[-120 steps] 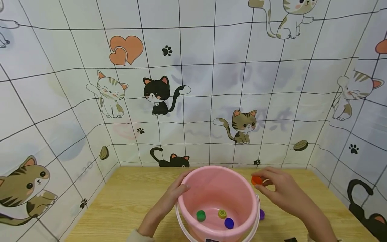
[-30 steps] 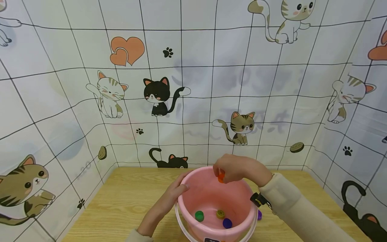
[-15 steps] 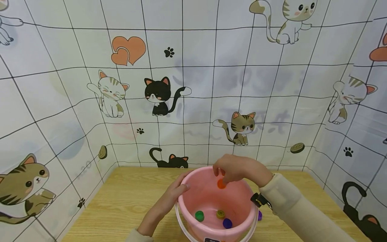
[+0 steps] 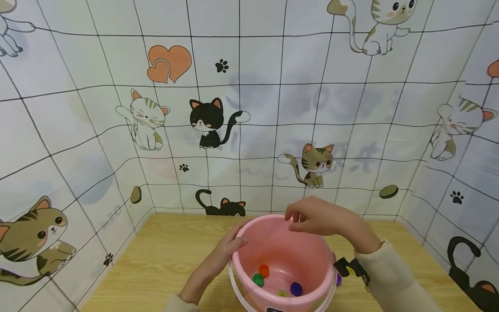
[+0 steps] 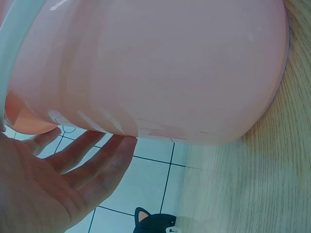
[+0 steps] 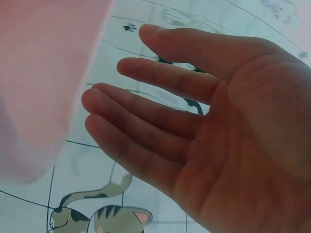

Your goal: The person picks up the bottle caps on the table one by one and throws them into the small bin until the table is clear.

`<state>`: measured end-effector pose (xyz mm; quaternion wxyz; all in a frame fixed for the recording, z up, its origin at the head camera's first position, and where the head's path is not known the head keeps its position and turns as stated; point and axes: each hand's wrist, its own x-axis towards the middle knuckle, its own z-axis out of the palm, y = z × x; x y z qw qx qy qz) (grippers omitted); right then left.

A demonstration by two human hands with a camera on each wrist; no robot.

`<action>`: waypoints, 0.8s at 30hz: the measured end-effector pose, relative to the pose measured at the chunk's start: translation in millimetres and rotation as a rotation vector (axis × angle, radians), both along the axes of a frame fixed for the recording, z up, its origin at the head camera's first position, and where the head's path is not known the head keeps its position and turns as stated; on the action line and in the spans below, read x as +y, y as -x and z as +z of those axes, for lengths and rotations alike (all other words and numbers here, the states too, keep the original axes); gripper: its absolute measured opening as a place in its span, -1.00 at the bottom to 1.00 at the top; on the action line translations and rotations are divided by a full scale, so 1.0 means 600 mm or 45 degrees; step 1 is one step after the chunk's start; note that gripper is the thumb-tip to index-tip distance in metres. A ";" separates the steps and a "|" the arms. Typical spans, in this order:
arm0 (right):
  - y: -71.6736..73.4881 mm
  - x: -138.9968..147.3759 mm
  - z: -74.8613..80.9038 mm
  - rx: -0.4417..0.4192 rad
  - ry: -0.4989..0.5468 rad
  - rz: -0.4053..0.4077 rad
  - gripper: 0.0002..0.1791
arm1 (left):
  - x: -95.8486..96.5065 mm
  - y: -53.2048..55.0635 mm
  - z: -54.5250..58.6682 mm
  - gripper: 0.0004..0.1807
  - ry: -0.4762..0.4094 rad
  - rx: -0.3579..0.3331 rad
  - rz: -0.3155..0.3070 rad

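Low in the frame, left of centre, the left hand (image 4: pixel 223 251) grips the bucket (image 4: pixel 302 249) by its rim, thumb over the edge and fingers against the outer wall. Inside, on the floor of the bucket, lie the green piece (image 4: pixel 258 280), the orange piece (image 4: pixel 264 271) just beside it, then the yellow piece (image 4: pixel 282 294), partly hidden by the near rim, and the blue piece (image 4: pixel 296 289). Right of centre, the right hand (image 4: pixel 320 217) hangs at the far rim, fingers loosely bent, holding nothing. Farther right, low down, the purple piece (image 4: pixel 338 279) shows outside the bucket, mostly covered by it. The step in hand seems to be the end of a drop into the bucket; the next move probably calls for bringing the right hand down outside and pinching the purple piece while the left steadies the rim.
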<state>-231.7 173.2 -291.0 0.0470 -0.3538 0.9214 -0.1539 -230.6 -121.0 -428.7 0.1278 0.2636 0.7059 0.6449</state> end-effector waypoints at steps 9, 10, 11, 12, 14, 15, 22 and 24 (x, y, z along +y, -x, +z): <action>-0.044 0.068 -0.023 0.095 0.328 -0.115 -0.82 | 0.003 0.000 0.006 -0.43 0.027 0.005 0.023; -0.047 0.074 -0.028 0.124 0.351 -0.126 -0.84 | 0.003 0.000 0.005 -0.43 0.029 0.007 0.024; -0.050 0.079 -0.034 0.150 0.373 -0.145 -0.86 | 0.003 0.001 0.004 -0.43 0.029 0.007 0.026; -0.052 0.084 -0.041 0.181 0.389 -0.163 -0.88 | 0.003 0.001 0.004 -0.43 0.029 0.009 0.026; -0.056 0.094 -0.054 0.243 0.436 -0.186 -0.90 | 0.003 0.002 0.003 -0.43 0.028 0.008 0.026; -0.057 0.099 -0.060 0.266 0.460 -0.199 -0.90 | 0.003 0.003 0.003 -0.44 0.028 0.007 0.024; -0.061 0.120 -0.092 0.330 0.549 -0.261 -0.89 | 0.007 0.001 0.002 -0.44 0.013 -0.003 0.025; -0.061 0.121 -0.097 0.328 0.565 -0.264 -0.89 | 0.007 -0.002 0.000 -0.44 0.015 -0.008 0.039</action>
